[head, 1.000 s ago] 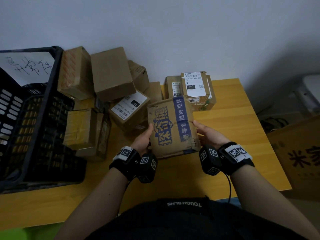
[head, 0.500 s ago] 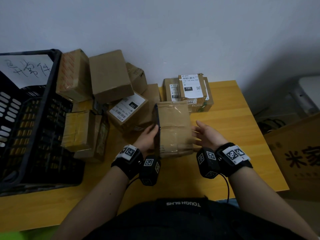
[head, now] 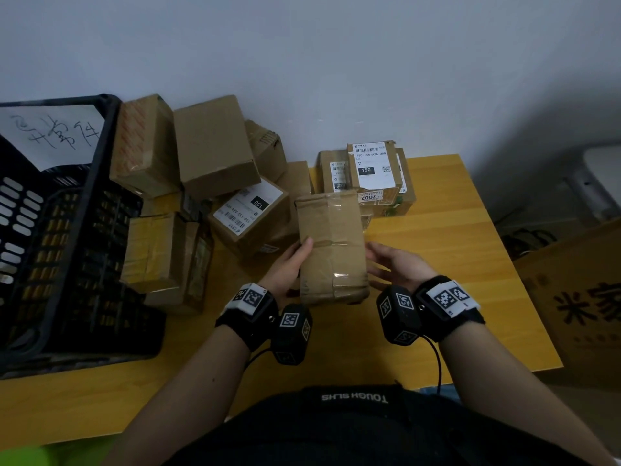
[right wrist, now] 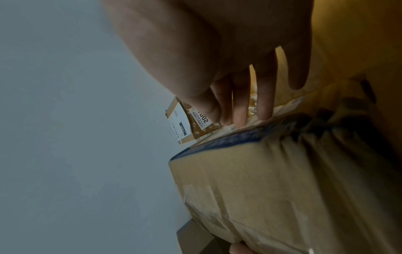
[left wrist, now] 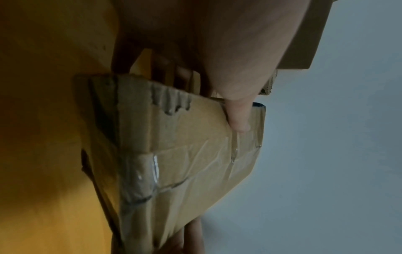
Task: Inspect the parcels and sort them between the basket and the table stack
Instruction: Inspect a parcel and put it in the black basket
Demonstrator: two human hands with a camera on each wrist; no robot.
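A: Head view, item one: parcel [head: 331, 247], brown cardboard, clear tape across its upward face, raised above the wooden table [head: 447, 264] between both hands.

B: Left hand [head: 285, 269]?

A: Thumb laid over the upper face at the left edge, fingers tucked beneath. Gripping the box from the left side. Left wrist view confirms: thumb on the taped face, fingers curled behind the crumpled end.

B: Right hand [head: 395, 267]?

A: Beside the right side of the box, fingers straight and spread. Right wrist view shows fingertips [right wrist: 264, 111] touching the edge with the blue print; no wrap around it. Loose, supporting at most.

B: Item two?

A: Basket [head: 77, 210], black plastic, slotted walls, on the table's left. White sheet with handwriting [head: 50, 136] leaning at its far side.

B: Item three?

A: Pile of boxes [head: 215, 146] between basket and wall, several tilted, one showing a white label marked 150 [head: 250, 206].

B: Item four?

A: Table stack [head: 371, 173], at the far edge behind the held parcel, top box labelled 150, a 7002 tag below it. Apart from the pile.

B: Off the table?

A: Large carton [head: 578, 304], right, printed with dark characters.
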